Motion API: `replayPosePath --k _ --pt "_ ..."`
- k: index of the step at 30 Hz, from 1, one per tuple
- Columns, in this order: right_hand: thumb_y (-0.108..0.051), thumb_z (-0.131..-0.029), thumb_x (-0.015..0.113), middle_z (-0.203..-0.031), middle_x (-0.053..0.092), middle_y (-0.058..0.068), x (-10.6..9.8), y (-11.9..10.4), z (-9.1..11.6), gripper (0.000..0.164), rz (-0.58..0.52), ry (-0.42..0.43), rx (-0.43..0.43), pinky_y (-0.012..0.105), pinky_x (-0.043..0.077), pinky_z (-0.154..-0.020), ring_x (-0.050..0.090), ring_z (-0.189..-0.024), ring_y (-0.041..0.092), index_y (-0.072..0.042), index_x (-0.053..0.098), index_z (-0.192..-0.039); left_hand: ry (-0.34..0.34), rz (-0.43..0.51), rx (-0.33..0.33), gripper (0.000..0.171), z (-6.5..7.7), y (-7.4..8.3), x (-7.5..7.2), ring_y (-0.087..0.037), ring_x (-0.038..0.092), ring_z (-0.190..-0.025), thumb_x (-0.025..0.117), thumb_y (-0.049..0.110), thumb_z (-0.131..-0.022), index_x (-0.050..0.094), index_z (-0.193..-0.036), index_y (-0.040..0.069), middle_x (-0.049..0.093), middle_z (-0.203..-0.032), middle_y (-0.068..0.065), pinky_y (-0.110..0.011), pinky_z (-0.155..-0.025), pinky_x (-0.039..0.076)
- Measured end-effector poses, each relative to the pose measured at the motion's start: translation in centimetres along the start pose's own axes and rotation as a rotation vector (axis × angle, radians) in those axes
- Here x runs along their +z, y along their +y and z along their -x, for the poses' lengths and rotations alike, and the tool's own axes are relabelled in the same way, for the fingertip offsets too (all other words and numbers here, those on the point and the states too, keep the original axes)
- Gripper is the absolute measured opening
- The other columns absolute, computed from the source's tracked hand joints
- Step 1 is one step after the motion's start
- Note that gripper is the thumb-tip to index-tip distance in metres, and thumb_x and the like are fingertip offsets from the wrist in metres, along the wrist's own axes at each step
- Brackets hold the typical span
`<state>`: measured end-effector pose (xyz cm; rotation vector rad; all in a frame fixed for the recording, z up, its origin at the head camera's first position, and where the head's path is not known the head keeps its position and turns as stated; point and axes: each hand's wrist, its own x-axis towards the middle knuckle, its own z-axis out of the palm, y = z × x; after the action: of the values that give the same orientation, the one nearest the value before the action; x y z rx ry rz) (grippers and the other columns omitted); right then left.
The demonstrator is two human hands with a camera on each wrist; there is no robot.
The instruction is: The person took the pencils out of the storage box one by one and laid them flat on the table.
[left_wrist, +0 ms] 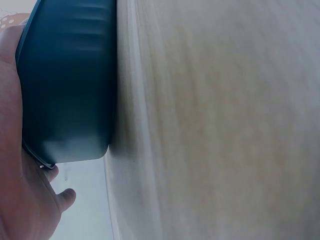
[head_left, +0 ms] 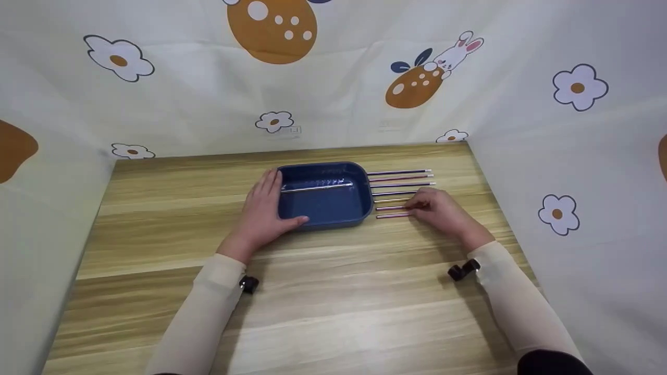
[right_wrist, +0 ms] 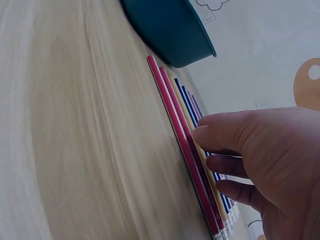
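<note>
A dark blue rectangular tray (head_left: 325, 225) rests on the wooden table. My left hand (head_left: 260, 213) grips its left side, fingers along the left rim and thumb at the front edge; the left wrist view shows that hand against the outer tray wall (left_wrist: 70, 90). One thin pale-gold pencil (head_left: 318, 188) lies inside the tray. To its right several white-tipped pencils lie side by side, with a dark one (head_left: 398, 172) at the back and a red one (right_wrist: 175, 120) nearest me. Over this row is my right hand (head_left: 440, 211), thumb and fingers apart, fingertips right at the yellow pencil (right_wrist: 186, 111).
The wooden tabletop (head_left: 333, 302) extends in front of the tray and to its left. A printed cloth (head_left: 338, 88) with flowers and a rabbit hangs behind and at both sides. Each wrist carries a small black camera (head_left: 250, 284).
</note>
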<state>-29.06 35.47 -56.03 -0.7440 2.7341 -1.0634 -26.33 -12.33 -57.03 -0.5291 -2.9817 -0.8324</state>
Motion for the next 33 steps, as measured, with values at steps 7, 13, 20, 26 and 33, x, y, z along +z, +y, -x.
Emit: replayPosePath --k 7,13,20,26,33 --pt "-0.002 -0.102 0.077 -0.106 0.073 0.005 0.6 -1.7 -1.6 0.019 -0.044 0.041 -0.021 0.028 0.052 -0.081 0.063 -0.095 0.019 -0.002 0.082 -0.120 -0.002 -0.004 0.006 0.139 0.0 -0.1 0.1 -0.036 0.002 -0.171 0.065 0.091 -0.087 0.012 -0.176 -0.002 0.009 -0.184 -0.021 -0.059 -0.136 0.009" --pt "-0.004 -0.103 0.076 -0.105 0.072 0.008 1.6 -4.2 -4.5 0.024 -0.097 0.077 -0.134 0.028 0.052 -0.077 0.063 -0.093 0.017 -0.002 0.080 -0.127 0.002 -0.004 0.002 0.140 -0.1 0.0 0.2 -0.037 0.004 -0.171 0.064 0.092 -0.086 0.012 -0.176 -0.001 0.009 -0.184 -0.020 -0.061 -0.136 0.010" --pt "-0.007 -0.106 0.075 -0.109 0.073 0.009 3.3 -7.9 -8.3 0.024 -0.085 0.013 -0.220 0.044 0.057 -0.081 0.067 -0.098 0.019 -0.007 0.080 -0.129 0.010 -0.005 0.002 0.139 -0.1 0.2 0.1 -0.039 0.006 -0.170 0.067 0.089 -0.086 0.012 -0.176 -0.002 0.007 -0.185 -0.020 -0.061 -0.136 0.010" --pt "-0.015 -0.108 0.074 -0.120 0.072 0.020 4.9 -10.3 -11.2 0.031 -0.071 -0.091 -0.231 0.053 0.058 -0.094 0.068 -0.107 0.032 -0.002 0.075 -0.136 0.002 -0.002 -0.005 0.140 -0.1 0.3 0.1 -0.038 0.004 -0.171 0.066 0.091 -0.085 0.013 -0.176 -0.001 0.009 -0.184 -0.021 -0.061 -0.136 0.010" --pt "-0.009 -0.106 0.075 -0.131 0.071 0.014 6.6 -11.5 -14.1 0.033 0.066 -0.162 -0.292 0.049 0.052 -0.107 0.066 -0.122 0.030 -0.005 0.075 -0.139 0.003 -0.006 -0.009 0.137 -0.1 0.1 0.0 -0.037 0.006 -0.171 0.071 0.086 -0.087 0.013 -0.176 -0.002 0.010 -0.184 -0.021 -0.060 -0.136 0.010"
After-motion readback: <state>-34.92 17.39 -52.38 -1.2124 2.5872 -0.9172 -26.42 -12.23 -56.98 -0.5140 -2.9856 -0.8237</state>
